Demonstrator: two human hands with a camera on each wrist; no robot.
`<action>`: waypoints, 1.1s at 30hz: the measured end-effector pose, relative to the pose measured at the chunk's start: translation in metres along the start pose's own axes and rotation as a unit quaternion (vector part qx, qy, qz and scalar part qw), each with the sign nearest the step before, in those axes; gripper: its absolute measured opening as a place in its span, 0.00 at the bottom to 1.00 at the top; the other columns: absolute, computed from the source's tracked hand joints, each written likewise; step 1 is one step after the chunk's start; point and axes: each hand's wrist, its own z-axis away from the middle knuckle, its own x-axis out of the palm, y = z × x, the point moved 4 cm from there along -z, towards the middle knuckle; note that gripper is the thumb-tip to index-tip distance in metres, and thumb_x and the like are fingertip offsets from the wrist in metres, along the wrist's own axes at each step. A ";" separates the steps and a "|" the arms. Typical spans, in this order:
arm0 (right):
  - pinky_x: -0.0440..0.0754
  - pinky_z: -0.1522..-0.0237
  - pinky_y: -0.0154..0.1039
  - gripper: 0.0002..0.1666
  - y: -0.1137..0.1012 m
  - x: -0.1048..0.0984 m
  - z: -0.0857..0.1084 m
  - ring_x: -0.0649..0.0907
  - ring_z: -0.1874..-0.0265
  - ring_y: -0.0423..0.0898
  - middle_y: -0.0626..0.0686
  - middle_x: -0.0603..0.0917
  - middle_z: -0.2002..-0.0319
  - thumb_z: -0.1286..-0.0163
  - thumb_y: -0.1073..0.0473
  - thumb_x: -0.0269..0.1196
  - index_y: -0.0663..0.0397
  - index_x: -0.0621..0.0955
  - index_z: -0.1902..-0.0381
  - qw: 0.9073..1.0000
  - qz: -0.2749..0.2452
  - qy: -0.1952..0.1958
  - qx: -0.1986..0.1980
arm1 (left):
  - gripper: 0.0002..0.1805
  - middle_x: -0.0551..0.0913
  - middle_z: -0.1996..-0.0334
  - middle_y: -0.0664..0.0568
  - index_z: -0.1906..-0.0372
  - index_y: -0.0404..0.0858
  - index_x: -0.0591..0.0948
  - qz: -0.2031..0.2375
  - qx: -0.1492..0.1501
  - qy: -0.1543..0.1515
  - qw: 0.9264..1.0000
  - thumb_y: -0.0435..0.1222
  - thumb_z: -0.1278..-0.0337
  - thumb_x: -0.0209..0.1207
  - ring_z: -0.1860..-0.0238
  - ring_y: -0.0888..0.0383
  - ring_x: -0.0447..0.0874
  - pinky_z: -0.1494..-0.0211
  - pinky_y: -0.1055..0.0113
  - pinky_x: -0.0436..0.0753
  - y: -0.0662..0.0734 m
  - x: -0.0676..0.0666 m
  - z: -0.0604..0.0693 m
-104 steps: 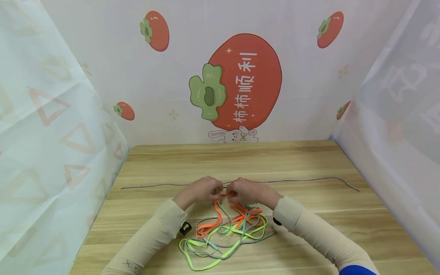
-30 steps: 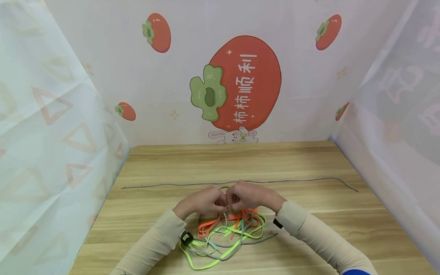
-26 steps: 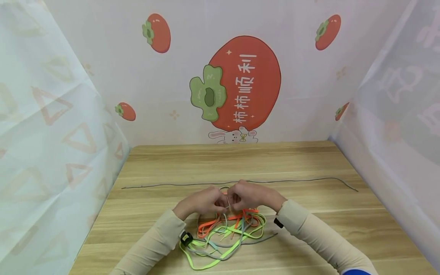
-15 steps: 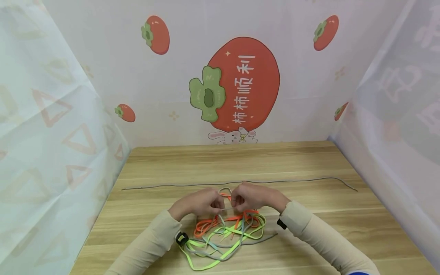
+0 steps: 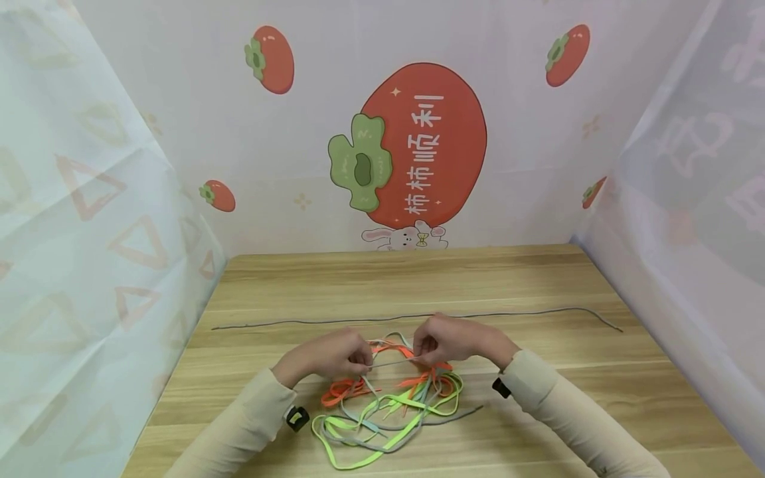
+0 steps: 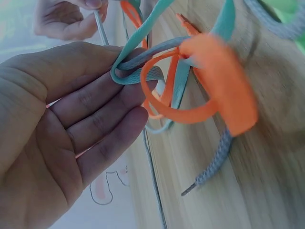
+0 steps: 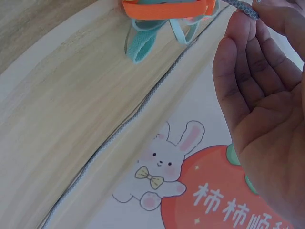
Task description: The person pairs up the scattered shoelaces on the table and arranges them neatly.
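In the head view my left hand (image 5: 329, 353) and right hand (image 5: 459, 340) hold a grey shoelace (image 5: 391, 364), stretched between them above a tangled pile. The left wrist view shows my left thumb and fingers pinching the grey lace (image 6: 159, 47), with a teal lace (image 6: 138, 37) looped at the fingertips. My right thumb and fingertips pinch the grey lace's end part (image 7: 244, 7) in the right wrist view. Beneath and around lie orange laces (image 5: 343, 393), neon green laces (image 5: 367, 459) and more grey ones. The tangle's inner crossings are partly hidden.
A separate long grey lace (image 5: 508, 314) lies nearly straight across the wooden table (image 5: 299, 279), behind the hands. A white printed backdrop (image 5: 526, 166) stands behind the table, with white sheets on both sides.
Both hands, nearly touching about a second ago, have moved apart sideways, drawing out the grey shoelace between them. Some orange lace at the left has shifted leftward with the left hand.
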 end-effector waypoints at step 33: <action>0.83 0.65 0.30 0.05 0.027 -0.023 0.054 0.80 0.71 0.33 0.39 0.84 0.70 0.32 0.66 0.67 0.52 0.88 0.63 0.999 -0.009 0.034 0.029 | 0.08 0.89 0.68 0.60 0.65 0.44 0.89 0.034 -0.023 0.025 0.999 0.35 0.26 0.63 0.67 0.70 0.85 0.59 0.73 0.84 -0.018 -0.026 0.072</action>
